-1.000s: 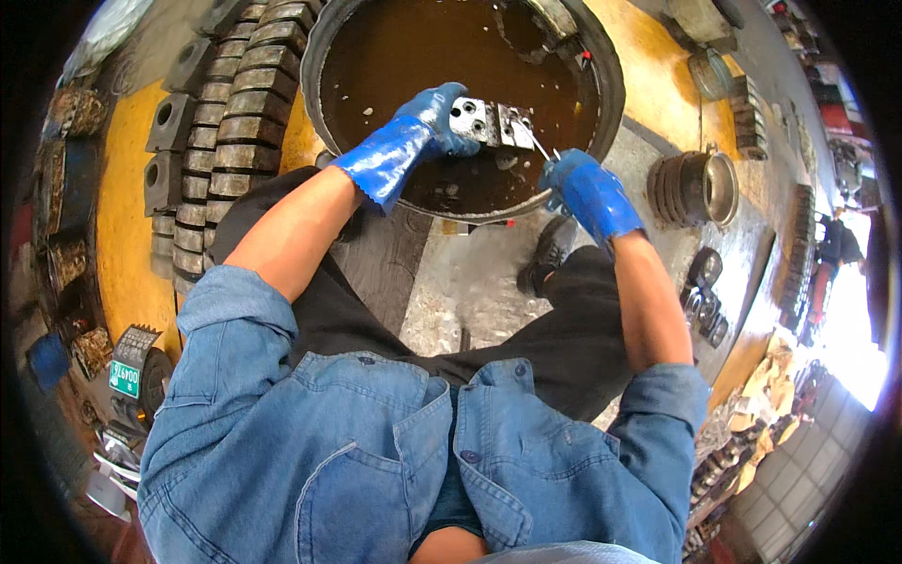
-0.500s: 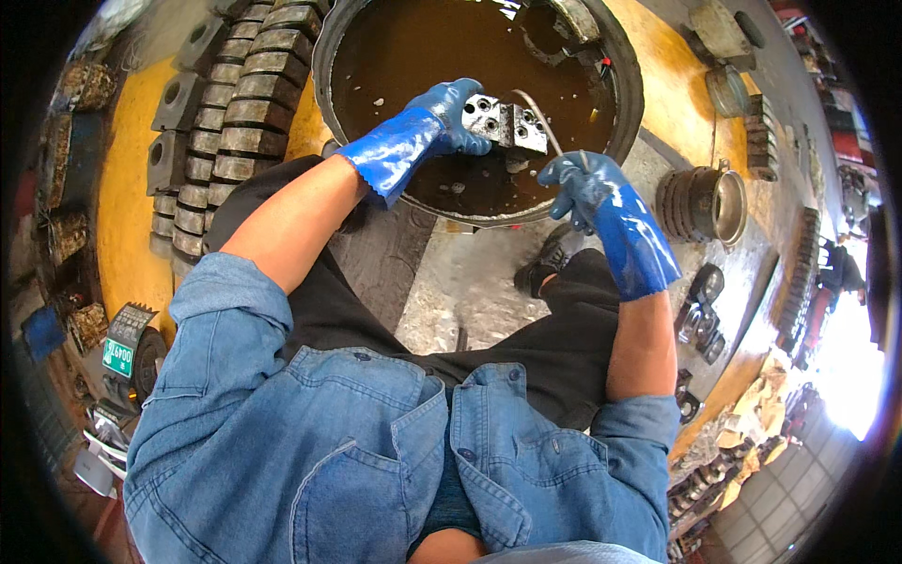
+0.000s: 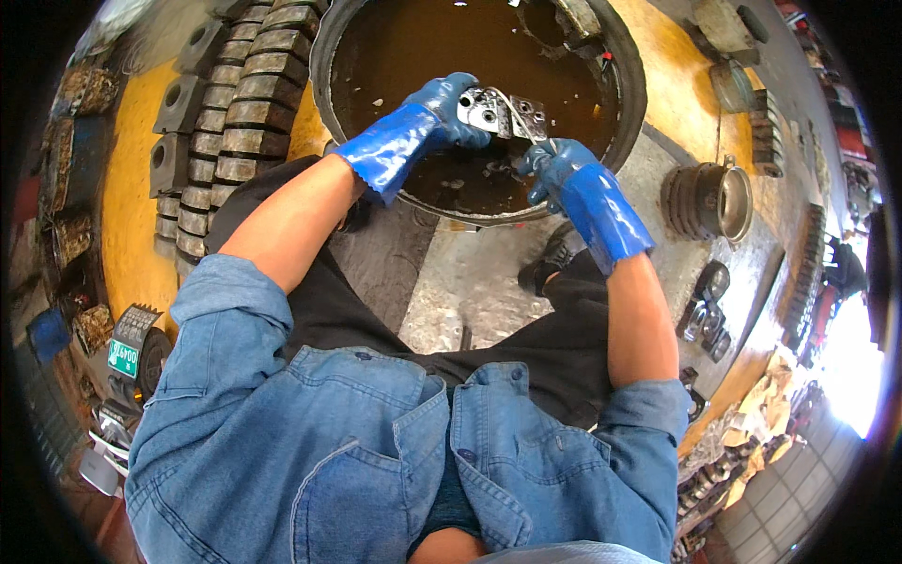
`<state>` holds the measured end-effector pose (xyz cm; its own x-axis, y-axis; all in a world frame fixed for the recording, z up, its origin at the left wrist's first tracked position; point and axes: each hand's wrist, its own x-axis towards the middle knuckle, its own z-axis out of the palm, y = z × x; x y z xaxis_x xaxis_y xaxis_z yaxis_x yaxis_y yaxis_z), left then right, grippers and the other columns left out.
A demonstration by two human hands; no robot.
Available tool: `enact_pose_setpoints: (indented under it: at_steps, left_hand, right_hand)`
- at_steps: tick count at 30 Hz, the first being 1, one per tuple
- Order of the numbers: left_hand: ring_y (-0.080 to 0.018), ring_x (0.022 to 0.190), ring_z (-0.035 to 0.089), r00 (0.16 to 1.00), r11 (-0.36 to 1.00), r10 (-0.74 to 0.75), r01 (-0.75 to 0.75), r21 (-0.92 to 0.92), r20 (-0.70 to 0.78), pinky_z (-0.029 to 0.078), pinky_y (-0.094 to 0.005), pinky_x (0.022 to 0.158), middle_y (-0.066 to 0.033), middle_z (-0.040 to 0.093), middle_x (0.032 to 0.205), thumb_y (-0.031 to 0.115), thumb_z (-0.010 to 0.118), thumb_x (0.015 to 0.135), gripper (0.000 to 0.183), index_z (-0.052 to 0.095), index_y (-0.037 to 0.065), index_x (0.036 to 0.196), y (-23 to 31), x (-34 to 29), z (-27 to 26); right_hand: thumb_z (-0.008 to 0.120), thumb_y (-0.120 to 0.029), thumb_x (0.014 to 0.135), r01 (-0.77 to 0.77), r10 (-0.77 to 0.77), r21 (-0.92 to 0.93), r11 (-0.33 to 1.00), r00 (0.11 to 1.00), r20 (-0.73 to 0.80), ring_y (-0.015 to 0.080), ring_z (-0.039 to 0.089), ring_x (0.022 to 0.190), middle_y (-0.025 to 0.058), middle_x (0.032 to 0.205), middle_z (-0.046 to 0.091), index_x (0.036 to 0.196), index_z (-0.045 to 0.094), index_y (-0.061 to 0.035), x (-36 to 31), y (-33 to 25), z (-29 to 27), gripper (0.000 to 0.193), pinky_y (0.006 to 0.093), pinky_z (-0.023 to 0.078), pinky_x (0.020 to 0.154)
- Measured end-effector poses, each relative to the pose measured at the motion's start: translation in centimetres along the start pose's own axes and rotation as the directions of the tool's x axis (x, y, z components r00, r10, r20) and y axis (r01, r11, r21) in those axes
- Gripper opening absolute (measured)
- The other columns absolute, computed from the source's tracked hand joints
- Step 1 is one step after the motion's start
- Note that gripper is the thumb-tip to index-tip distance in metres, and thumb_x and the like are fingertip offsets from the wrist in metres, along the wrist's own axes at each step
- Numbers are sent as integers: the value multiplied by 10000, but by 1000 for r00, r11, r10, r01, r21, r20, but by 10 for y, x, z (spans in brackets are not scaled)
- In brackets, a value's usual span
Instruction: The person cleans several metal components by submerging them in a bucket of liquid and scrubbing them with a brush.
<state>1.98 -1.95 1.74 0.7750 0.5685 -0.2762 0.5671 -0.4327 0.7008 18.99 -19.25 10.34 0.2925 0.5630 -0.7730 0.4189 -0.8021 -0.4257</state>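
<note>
My left hand (image 3: 449,111), in a blue rubber glove, grips a metal block with round holes (image 3: 482,117) by its left end. The block is held over a round tub (image 3: 630,99) of brown liquid, near the tub's front side. In my gloved right hand (image 3: 571,174) is a thin pale rod with a bent tip (image 3: 516,117), its fingers closed round the lower end. The rod reaches up and left across the block's holed face. Whether its tip enters a hole or only touches the surface I cannot tell.
Rows of stacked metal blocks (image 3: 252,115) stand left of the tub. A ribbed metal cylinder (image 3: 707,203) lies to the right, with dark round parts (image 3: 707,310) nearer me. A larger metal piece (image 3: 579,17) rests at the tub's far right. My shoe (image 3: 543,273) is below the tub.
My right hand has moved left and a little up, bringing the rod across the block. The block has tilted slightly in my left hand, which stays in nearly the same place.
</note>
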Motion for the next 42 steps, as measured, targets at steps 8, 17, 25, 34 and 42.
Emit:
enact_pose_setpoints:
  at_steps: [8,17,25,34,42]
  left_hand:
    - [-369,1312,638,995,994,-94,95,-60,14,540,-452,1097,-179,652,1434,432,965,688,979,540,98,1504,16,-1,-3]
    - [-377,1323,629,997,989,-81,78,-128,-11,533,-463,1102,-205,630,1448,457,965,677,979,554,90,1486,5,-1,3]
    - [-388,1305,635,998,997,-54,53,-51,-20,521,-453,1101,-217,672,1388,430,969,676,940,579,69,1452,25,-9,-6]
    - [-398,1278,647,1000,999,7,-8,-41,-27,532,-456,1076,-234,689,1332,436,970,675,939,580,43,1434,21,-11,2]
    - [-380,1279,657,995,990,-104,104,-91,-2,542,-457,1065,-226,678,1368,448,967,688,944,572,60,1453,23,-7,-2]
  right_hand:
    - [532,-259,1034,71,-97,254,964,991,90,159,602,510,77,737,742,1091,796,-128,8,5,0,301,338,485,455]
    - [528,-209,1013,39,-98,370,928,985,143,153,606,482,85,740,744,1139,793,-95,8,7,-1,314,302,453,423]
    - [534,-302,1051,91,-136,343,935,985,108,125,613,507,68,710,727,1097,785,-98,4,13,7,326,303,484,464]
    - [548,-264,1042,-10,-61,354,935,980,189,147,595,460,69,752,755,1165,772,-120,11,14,29,293,332,461,403]
    - [524,-260,1031,65,-118,368,928,985,124,149,590,465,57,743,750,1098,794,-106,-1,9,10,318,331,459,426]
